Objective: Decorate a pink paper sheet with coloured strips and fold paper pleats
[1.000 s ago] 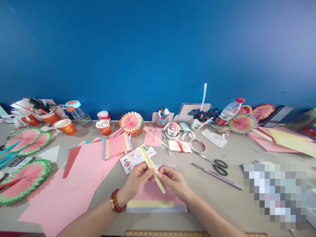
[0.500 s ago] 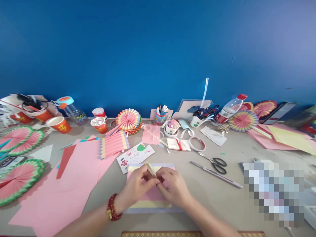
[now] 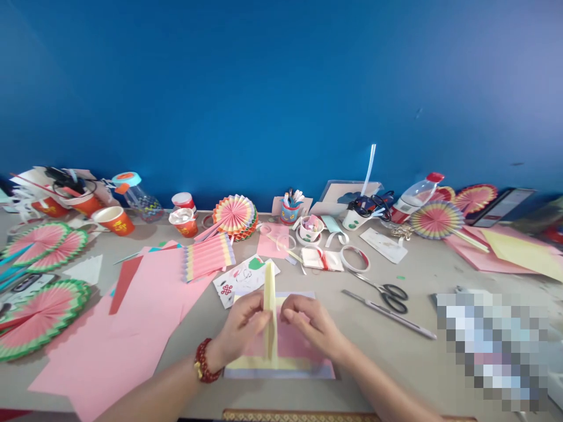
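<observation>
A narrow folded strip of pale yellow paper (image 3: 271, 293) stands upright between my hands. My left hand (image 3: 244, 321), with a red bead bracelet on its wrist, pinches the strip from the left. Just right of the strip, my right hand (image 3: 311, 323) has its fingers curled in, near or touching its edge; what those fingers hold, if anything, is hidden. Beneath both hands lies a sheet with pink, yellow and lilac bands (image 3: 299, 346), flat on the grey table (image 3: 189, 351).
Black-handled scissors (image 3: 394, 298) and a grey cutter (image 3: 389, 313) lie to the right. Large pink paper (image 3: 132, 346) and round paper fans (image 3: 46, 316) are at the left. Cups, tape rolls (image 3: 355, 258) and a bottle (image 3: 416, 196) line the back.
The yellow strip has turned from a slant between my fingertips to upright, and more of its length shows. My right hand has shifted slightly right, and the whole view has moved a little.
</observation>
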Motion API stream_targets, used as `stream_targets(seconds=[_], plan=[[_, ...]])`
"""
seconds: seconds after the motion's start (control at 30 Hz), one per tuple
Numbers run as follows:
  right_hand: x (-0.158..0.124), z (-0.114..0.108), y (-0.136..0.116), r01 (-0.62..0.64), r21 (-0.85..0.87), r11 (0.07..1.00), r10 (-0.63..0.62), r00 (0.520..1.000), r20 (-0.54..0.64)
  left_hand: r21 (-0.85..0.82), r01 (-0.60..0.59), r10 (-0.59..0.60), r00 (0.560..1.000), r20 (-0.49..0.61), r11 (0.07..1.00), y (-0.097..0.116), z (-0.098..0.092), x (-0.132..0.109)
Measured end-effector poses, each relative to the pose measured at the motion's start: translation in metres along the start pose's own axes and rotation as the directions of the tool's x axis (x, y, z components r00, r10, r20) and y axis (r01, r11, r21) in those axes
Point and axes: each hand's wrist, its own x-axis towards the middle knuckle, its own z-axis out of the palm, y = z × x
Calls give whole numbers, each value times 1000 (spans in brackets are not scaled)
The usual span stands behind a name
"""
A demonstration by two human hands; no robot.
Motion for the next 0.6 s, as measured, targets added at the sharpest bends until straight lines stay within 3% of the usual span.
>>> stream_targets(seconds=[0.17,0.37,0.47,0.6], plan=[[25,-17,-3,45,-209,977,-38,999,38,129,-90,76,991,111,988,0,1,-5],[32,-2,-13,11,-40,999,-12,1000,-27,201,23,3,992,-128,979,-17,6,-2],[27,8,-13,-46,-33,998,43,997,-68,188,5,20,991,-134,982,-19,5,-2],[23,10,-3,-85,96,992,93,992,-88,92,41,-31,995,-100,995,-15,6,-1]])
